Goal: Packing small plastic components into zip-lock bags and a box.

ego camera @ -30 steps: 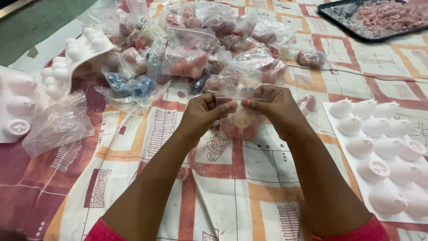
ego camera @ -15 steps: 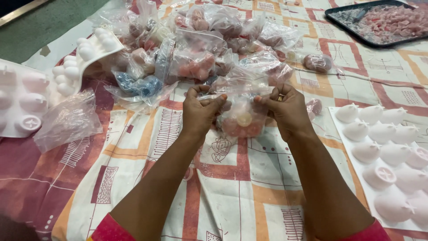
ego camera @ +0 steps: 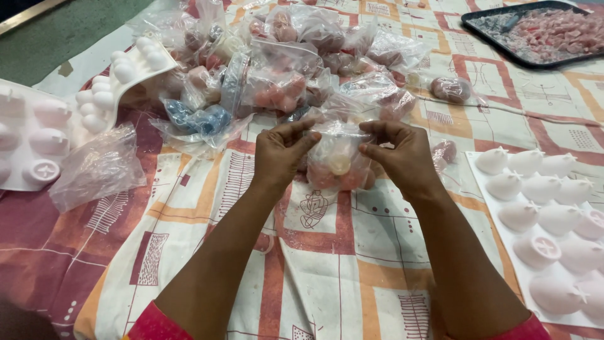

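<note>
The left hand [ego camera: 282, 154] and right hand [ego camera: 402, 154] are seen pinched on the top edge of a clear plastic bag [ego camera: 336, 160] of pink and cream moulded pieces, held between them just above the patterned cloth [ego camera: 314, 264]. The fingers, closer together a second ago, have been drawn apart along the edge, suggesting the bag's mouth is being worked; a white mould tray [ego camera: 38, 145] is left, heaped filled bags [ego camera: 283, 69] behind, another mould tray [ego camera: 547, 220] right

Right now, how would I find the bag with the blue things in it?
Start at the big heap of clear bags at the top of the patterned cloth. Look at its left edge, beside the white mould. That bag alone holds blue pieces; the others hold pink or reddish ones.
</note>
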